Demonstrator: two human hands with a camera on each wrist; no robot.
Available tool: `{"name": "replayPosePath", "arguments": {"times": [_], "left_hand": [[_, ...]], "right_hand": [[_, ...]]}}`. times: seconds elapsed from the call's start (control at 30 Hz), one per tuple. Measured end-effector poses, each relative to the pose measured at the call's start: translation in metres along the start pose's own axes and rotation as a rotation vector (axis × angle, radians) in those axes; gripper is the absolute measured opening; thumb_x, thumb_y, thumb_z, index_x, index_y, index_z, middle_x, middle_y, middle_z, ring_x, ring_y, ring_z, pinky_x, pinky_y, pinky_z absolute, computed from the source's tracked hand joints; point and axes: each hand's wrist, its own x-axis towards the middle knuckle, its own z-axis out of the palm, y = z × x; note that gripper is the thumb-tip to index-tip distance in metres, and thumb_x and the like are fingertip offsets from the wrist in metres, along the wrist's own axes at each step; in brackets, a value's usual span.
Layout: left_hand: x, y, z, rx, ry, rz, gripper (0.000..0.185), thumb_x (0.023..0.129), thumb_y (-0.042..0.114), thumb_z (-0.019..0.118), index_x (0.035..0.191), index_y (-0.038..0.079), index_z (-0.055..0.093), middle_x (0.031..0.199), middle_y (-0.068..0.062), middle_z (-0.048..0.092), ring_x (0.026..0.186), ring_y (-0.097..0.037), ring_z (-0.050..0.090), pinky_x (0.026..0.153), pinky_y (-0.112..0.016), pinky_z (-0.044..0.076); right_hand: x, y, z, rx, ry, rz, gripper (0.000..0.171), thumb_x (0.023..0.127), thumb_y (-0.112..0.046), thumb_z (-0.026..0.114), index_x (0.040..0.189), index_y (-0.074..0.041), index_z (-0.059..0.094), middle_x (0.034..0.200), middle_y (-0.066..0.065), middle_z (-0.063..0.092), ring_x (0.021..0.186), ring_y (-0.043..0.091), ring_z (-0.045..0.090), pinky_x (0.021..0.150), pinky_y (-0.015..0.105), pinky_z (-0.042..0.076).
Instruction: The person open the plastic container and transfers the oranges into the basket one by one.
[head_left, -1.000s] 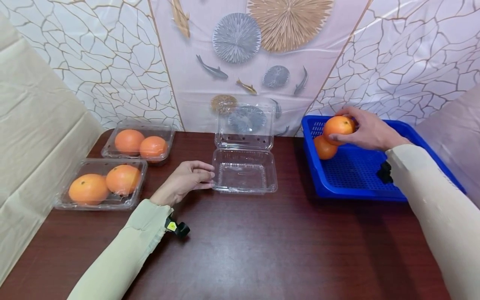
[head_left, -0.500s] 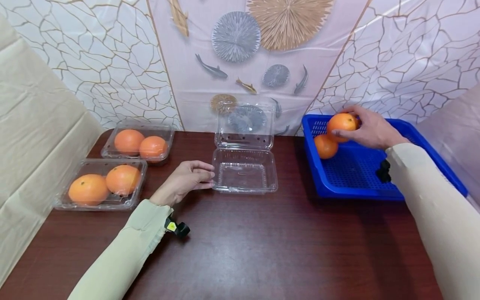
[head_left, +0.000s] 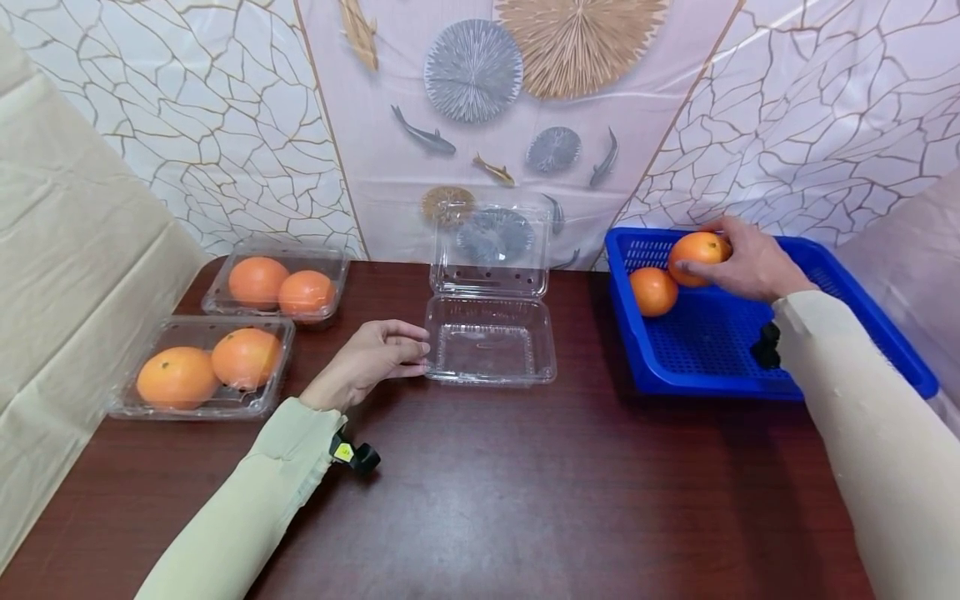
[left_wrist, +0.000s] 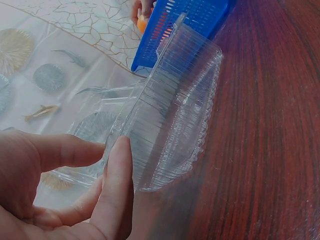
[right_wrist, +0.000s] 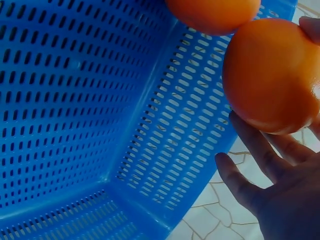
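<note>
My left hand (head_left: 372,360) pinches the left rim of a clear plastic clamshell box (head_left: 487,343), thumb and fingertips on its edge in the left wrist view. The box stands with nothing inside, its lid (head_left: 489,250) raised against the back wall. At the right, my right hand (head_left: 753,260) holds an orange (head_left: 697,257) above the far left part of a blue basket (head_left: 652,379). A second orange (head_left: 652,292) lies in the basket's left corner. In the right wrist view the held orange (right_wrist: 272,75) is between spread fingers, with the other orange (right_wrist: 215,12) behind it.
Two closed clear boxes with two oranges each stand at the left: the nearer box (head_left: 258,404) and the farther box (head_left: 341,287) behind it. A patterned wall (head_left: 375,183) rises at the table's (head_left: 480,500) back edge. Cloth walls (head_left: 67,250) close off the sides.
My right hand has moved slightly right with its orange, drawing it away from the other orange in the basket. My left hand and the clamshell box have stayed put.
</note>
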Motion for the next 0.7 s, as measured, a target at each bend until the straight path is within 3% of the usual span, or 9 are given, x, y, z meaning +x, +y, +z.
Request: {"name": "replayPosePath", "arguments": {"times": [0.23, 0.47, 0.7], "left_hand": [[0.000, -0.001, 0.000, -0.003, -0.004, 0.002, 0.038, 0.100, 0.000, 0.057, 0.135, -0.012, 0.051, 0.115, -0.017, 0.061, 0.086, -0.013, 0.070, 0.084, -0.030, 0.062], [0.000, 0.001, 0.000, 0.001, 0.003, -0.005, 0.037, 0.101, 0.000, 0.056, 0.136, -0.010, 0.052, 0.121, -0.020, 0.060, 0.088, -0.014, 0.071, 0.087, -0.034, 0.062], [0.000, 0.000, 0.000, 0.003, 0.002, -0.008, 0.036, 0.101, 0.000, 0.056, 0.136, -0.009, 0.053, 0.120, -0.020, 0.061, 0.089, -0.015, 0.071, 0.091, -0.039, 0.061]], "right_hand": [[0.000, 0.006, 0.007, -0.015, -0.018, 0.070, 0.097, 0.092, -0.070, 0.057, 0.150, 0.003, 0.031, 0.129, 0.034, 0.049, 0.106, 0.046, 0.050, 0.085, 0.059, 0.044], [0.002, 0.015, 0.014, -0.038, -0.033, 0.131, 0.099, 0.092, -0.073, 0.052, 0.147, 0.006, 0.031, 0.127, 0.037, 0.048, 0.106, 0.049, 0.049, 0.086, 0.060, 0.044], [0.005, 0.021, 0.021, -0.058, -0.051, 0.138, 0.100, 0.093, -0.074, 0.050, 0.145, 0.009, 0.032, 0.124, 0.038, 0.049, 0.104, 0.049, 0.051, 0.085, 0.059, 0.045]]}}
